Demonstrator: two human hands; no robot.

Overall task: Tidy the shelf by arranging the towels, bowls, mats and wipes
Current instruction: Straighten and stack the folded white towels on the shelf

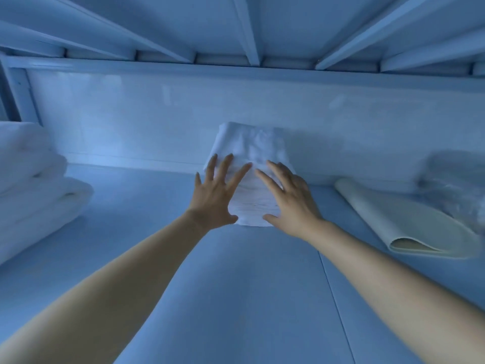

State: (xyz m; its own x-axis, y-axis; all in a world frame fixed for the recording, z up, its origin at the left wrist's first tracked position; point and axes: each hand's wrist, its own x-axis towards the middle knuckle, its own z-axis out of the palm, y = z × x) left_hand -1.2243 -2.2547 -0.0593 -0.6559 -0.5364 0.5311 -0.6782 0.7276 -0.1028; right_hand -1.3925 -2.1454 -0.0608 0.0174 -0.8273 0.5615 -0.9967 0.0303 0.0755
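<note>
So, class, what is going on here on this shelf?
A person has both arms reaching into a shelf. The left hand and right hand, fingers spread open, lie on either side of a folded white towel stack near the back wall, as if squaring it up. A pile of thicker folded towels sits at the left. At the right lie a loosely rolled mat and, behind it, something wrapped in clear plastic.

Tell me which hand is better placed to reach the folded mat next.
Right, probably. The right hand rests on the small white folded towel stack, on the side facing the pale folded mat. The left hand would have to cross over it.
</note>
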